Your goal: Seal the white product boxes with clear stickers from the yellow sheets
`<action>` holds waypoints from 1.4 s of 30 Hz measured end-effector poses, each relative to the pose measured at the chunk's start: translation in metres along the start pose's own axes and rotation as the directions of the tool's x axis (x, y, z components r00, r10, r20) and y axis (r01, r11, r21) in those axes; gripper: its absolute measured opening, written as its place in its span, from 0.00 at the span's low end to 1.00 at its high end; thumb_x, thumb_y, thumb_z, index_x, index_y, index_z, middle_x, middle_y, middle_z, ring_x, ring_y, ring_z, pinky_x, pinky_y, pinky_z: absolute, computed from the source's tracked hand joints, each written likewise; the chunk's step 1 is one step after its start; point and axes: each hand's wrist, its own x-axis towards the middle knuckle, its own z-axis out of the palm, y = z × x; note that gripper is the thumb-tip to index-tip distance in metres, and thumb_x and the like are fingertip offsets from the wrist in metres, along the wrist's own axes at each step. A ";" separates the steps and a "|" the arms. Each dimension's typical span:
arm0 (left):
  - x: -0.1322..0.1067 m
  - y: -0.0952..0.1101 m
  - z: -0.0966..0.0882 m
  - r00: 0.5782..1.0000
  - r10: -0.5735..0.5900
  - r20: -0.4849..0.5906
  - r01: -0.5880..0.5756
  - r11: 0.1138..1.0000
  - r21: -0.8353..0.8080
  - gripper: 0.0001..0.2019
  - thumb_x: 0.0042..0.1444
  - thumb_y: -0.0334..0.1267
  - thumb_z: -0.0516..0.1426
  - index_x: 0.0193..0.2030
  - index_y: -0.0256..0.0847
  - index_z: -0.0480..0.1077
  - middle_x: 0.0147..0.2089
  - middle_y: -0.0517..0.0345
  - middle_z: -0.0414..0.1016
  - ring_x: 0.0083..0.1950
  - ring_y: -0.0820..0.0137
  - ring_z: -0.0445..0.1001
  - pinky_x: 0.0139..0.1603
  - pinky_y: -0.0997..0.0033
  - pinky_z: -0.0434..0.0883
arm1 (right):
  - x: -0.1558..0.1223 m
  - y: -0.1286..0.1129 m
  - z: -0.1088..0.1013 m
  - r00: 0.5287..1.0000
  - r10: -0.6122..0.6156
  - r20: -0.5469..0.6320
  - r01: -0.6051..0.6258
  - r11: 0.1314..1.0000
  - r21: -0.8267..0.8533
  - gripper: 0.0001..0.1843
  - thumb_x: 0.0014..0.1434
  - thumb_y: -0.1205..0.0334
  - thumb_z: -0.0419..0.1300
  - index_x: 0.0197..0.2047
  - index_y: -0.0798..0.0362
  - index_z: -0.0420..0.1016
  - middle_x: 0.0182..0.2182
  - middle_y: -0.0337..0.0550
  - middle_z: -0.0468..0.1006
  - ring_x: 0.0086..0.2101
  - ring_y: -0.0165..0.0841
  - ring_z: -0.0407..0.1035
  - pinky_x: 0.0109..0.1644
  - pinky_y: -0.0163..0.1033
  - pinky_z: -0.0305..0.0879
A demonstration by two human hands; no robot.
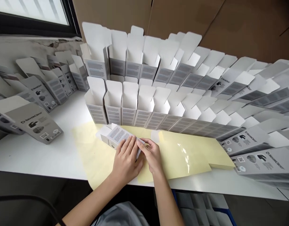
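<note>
A small grey and white printed carton (118, 134) lies tilted on its side over the yellow sheets (88, 150), its flaps standing out at the far left end. Across its near end rests my left hand (127, 157), fingers wrapped over the top face. My right hand (152, 152) pinches the carton's right end between thumb and fingers. Part of the carton is hidden beneath both hands. Behind it stands a row of open-topped cartons (113, 113) with their lids up.
More open cartons (118, 66) fill the back and right of the white table (40, 160). Others (38, 122) stand at the left by the wall. A stack of yellow sheets (189, 153) lies right of my hands. Below the table edge is a blue crate (225, 213) holding grey cartons.
</note>
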 end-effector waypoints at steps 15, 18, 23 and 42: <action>-0.005 -0.014 -0.047 0.424 -0.777 0.466 0.822 0.113 -0.558 0.44 0.48 0.59 0.64 0.65 0.42 0.50 0.64 0.40 0.60 0.61 0.52 0.67 0.55 0.50 0.70 | -0.032 0.004 -0.023 0.981 -0.127 0.145 0.147 0.979 -0.142 0.25 0.56 0.42 0.64 0.44 0.55 0.79 0.39 0.51 0.82 0.39 0.45 0.75 0.44 0.44 0.73; 0.003 -0.004 -0.047 0.433 -0.725 0.536 0.767 -0.017 -0.642 0.41 0.47 0.56 0.66 0.61 0.42 0.54 0.61 0.41 0.65 0.55 0.55 0.72 0.52 0.55 0.73 | -0.042 0.003 -0.023 0.970 -0.175 0.170 0.200 0.970 -0.140 0.23 0.58 0.43 0.63 0.46 0.54 0.78 0.42 0.51 0.81 0.41 0.45 0.75 0.46 0.45 0.73; 0.009 -0.006 -0.060 0.562 -0.654 0.506 0.672 0.005 -0.740 0.30 0.47 0.49 0.68 0.53 0.42 0.64 0.53 0.45 0.75 0.54 0.54 0.75 0.50 0.56 0.75 | -0.051 -0.014 -0.022 0.929 -0.258 0.265 0.334 0.894 -0.300 0.19 0.61 0.46 0.60 0.47 0.51 0.76 0.43 0.50 0.79 0.39 0.40 0.73 0.42 0.42 0.71; 0.096 -0.098 -0.107 0.936 -0.346 -0.062 0.191 0.649 -0.736 0.22 0.58 0.43 0.62 0.59 0.44 0.71 0.55 0.45 0.76 0.53 0.58 0.74 0.45 0.63 0.72 | 0.036 -0.197 0.057 0.596 -0.601 0.533 0.695 0.718 0.034 0.28 0.49 0.57 0.73 0.52 0.46 0.70 0.48 0.46 0.79 0.48 0.45 0.75 0.50 0.51 0.75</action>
